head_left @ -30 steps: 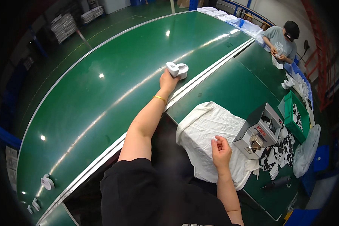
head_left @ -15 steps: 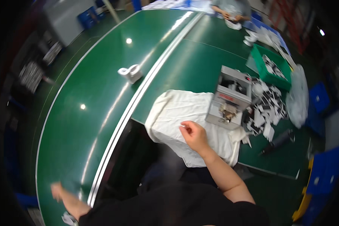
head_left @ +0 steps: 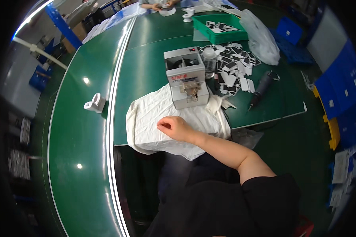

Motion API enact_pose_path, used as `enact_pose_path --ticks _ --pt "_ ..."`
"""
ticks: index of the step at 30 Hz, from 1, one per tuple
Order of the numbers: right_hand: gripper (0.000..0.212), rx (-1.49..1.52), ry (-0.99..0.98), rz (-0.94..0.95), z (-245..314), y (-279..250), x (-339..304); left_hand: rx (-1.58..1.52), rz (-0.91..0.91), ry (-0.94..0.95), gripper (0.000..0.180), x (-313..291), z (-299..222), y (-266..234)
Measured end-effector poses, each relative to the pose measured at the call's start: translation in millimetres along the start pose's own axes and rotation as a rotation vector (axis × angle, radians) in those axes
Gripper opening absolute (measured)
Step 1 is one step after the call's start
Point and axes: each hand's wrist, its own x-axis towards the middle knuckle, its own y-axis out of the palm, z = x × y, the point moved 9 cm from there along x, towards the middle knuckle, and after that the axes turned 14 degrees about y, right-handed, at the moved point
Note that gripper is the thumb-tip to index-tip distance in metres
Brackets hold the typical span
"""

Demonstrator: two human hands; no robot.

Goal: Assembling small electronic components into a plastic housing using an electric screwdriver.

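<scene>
My right hand [head_left: 176, 128] hovers over a white cloth [head_left: 144, 114] spread along the table's near edge. Its thumb and fingertips are pinched together; whatever they hold, if anything, is too small to see. My left hand is out of the picture. Standing on the far part of the cloth is a grey box-shaped screw feeder [head_left: 184, 79] with an uncovered top compartment. A dark electric screwdriver [head_left: 262, 89] lies to the right. Over on the left, a white two-ringed plastic part [head_left: 95, 103] sits on the green belt [head_left: 77, 138].
Behind the feeder stand a clear jar [head_left: 209, 62] and a heap of small white and black pieces [head_left: 233, 67]. Beyond them are a green bin [head_left: 229, 38] and a clear plastic bag [head_left: 260, 37]. A co-worker's hands [head_left: 162, 6] show at the far end. Blue bins [head_left: 338, 93] stand at right.
My view has swung to the right, so things appear shifted left. The left hand, stretched over the belt before, has left the picture. My right hand stays pinched over the cloth.
</scene>
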Motion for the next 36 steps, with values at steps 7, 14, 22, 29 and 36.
enact_pose_path --ticks 7,14,22,29,36 --pt "0.013 -0.195 0.064 -0.728 8 -209 -22 -0.177 -0.182 0.028 0.04 -52 18 -26" --pt "0.072 -0.966 0.831 -0.786 -73 -295 -9 -0.612 0.002 0.006 0.048 51 -205 22" --pt "0.053 -0.805 0.675 -0.895 -118 -327 -25 -1.058 0.06 0.644 0.069 79 -593 41" --pt "0.025 0.268 0.112 -0.85 -16 -286 -56 -1.536 0.17 0.614 0.07 32 -692 54" --pt "0.027 0.977 0.224 -0.011 13 -151 -38 -1.697 0.494 0.715 0.072 5 -745 58"
